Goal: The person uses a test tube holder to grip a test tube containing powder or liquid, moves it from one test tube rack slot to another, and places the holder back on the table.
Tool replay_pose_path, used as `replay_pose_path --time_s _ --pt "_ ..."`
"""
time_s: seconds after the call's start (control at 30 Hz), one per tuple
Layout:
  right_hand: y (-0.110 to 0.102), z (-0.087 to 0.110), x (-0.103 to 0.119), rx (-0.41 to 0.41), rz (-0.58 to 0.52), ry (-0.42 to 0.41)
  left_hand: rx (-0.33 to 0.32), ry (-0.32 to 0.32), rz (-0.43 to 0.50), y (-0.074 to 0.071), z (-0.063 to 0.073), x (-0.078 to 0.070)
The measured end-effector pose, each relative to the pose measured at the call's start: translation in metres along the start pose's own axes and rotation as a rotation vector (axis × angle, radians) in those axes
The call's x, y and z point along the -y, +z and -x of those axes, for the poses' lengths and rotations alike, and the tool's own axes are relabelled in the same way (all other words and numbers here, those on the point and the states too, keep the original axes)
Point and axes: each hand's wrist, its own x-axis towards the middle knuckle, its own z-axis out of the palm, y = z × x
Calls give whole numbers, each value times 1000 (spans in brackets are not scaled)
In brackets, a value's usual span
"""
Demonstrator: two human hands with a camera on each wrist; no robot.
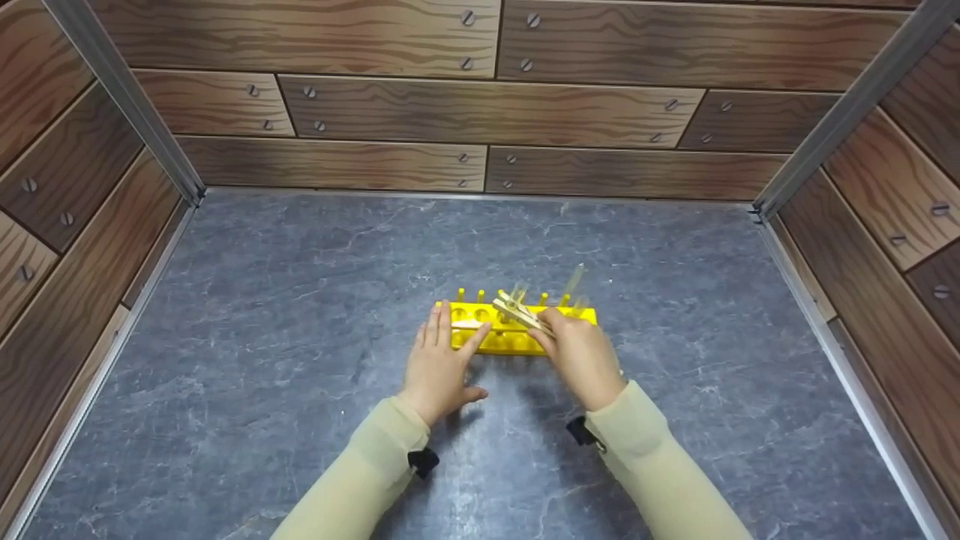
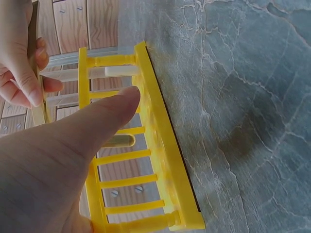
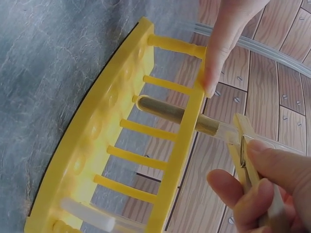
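A yellow test tube rack (image 1: pixel 510 343) stands on the floor of the booth. My left hand (image 1: pixel 436 367) rests on its left end with extended, spread fingers. In my right hand (image 1: pixel 586 361) is a wooden test tube clamp (image 1: pixel 517 311), pinched between thumb and fingers. The clamp's jaws close round the upper part of a glass test tube (image 3: pixel 160 109) with dark yellowish contents. That tube passes through a hole of the rack's top board, its rounded end short of the base in the right wrist view. A tube with white contents (image 3: pixel 87 213) stands toward the rack's right end.
Upright yellow pegs (image 1: pixel 481 296) line the rack's back edge, and a clear tube (image 1: pixel 575 279) slants up at the right ones. Wood-patterned walls (image 1: pixel 375 109) with metal edge strips enclose the grey marbled surface (image 1: pixel 315 262) on three sides.
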Motion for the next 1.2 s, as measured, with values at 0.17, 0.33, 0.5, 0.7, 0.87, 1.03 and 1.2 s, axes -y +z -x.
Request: replay_pose_path --time_s 0.17,0.33,0.5,0.7,0.87,1.03,1.2 --pt "-2 -1 0 -24 1 -22 -11 -2 -6 -1 1 0" --pt "-3 -2 0 -22 9 -23 -5 -3 -3 -2 1 0" --pt "-5 -3 1 -16 7 -15 6 -7 9 -2 1 -1" --pt "-5 -4 2 -8 0 1 5 -8 20 -2 0 -1" --pt "-6 -5 2 -2 1 -10 9 -7 27 -3 0 -1" --pt "-7 -7 2 -6 -1 -22 11 -6 12 -3 1 -1" --pt "-8 -8 2 8 13 -21 14 -5 -9 -1 0 -1"
